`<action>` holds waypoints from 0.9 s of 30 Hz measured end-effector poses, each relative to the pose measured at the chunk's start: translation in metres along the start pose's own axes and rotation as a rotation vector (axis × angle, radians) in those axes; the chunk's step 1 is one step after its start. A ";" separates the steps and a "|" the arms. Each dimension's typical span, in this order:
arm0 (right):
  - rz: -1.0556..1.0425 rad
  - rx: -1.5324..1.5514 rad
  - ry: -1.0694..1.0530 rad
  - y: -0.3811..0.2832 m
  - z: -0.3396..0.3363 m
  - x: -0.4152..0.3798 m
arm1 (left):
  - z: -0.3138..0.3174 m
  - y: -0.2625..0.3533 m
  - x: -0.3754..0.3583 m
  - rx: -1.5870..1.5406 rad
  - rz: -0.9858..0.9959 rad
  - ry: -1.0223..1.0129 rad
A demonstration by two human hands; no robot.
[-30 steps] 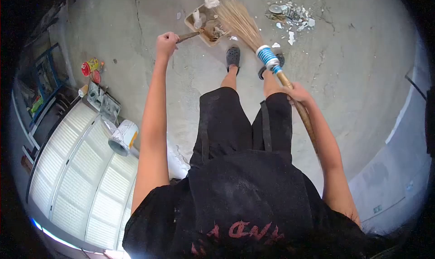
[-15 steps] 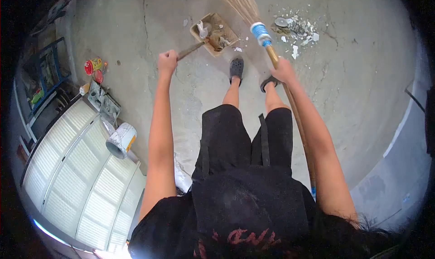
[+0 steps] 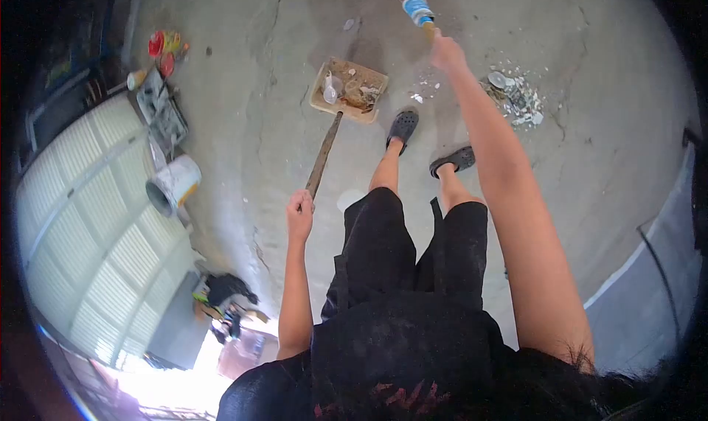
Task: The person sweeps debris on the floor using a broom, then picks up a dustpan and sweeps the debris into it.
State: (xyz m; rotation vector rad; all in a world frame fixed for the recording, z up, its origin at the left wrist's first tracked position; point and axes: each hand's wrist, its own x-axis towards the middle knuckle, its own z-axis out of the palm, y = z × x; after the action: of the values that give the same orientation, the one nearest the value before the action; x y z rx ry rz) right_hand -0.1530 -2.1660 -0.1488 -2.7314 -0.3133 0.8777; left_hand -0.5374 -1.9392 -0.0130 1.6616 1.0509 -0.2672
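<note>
My left hand (image 3: 299, 204) is closed round the end of the wooden handle of a dustpan (image 3: 318, 102). The pan is a shallow tan tray on the concrete floor, with a white scrap and brownish debris inside. Up and to the right, my right hand (image 3: 447, 52) grips a straw broom (image 3: 418, 9) just below its blue and white binding. The broom's bristles run past the top edge of the view. A heap of white chips and dirt (image 3: 520, 100) lies on the floor right of my right forearm, and a few small chips (image 3: 417, 97) lie between pan and heap.
My feet in dark clogs (image 3: 403, 126) stand below the dustpan. On the left are a white bucket (image 3: 183, 179) on its side, grey blocks (image 3: 161, 110), and red and yellow containers (image 3: 164, 43) beside a pale ribbed panel (image 3: 96, 222). A wall (image 3: 649, 251) rises at the right.
My left hand has come down and right, and the dustpan handle now points more steeply downward. My right hand and the broom have moved up, farther from my body. The view has shifted.
</note>
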 end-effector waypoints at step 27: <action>-0.434 -0.015 -0.286 0.036 0.015 -0.231 | -0.053 -0.148 -0.089 -0.211 -0.212 0.325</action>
State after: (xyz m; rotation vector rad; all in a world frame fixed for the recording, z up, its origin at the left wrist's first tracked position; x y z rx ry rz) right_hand -0.3410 -2.2615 -0.0476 -2.3993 -0.9275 1.1285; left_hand -0.7163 -1.9363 -0.0345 1.4319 1.4514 -0.0190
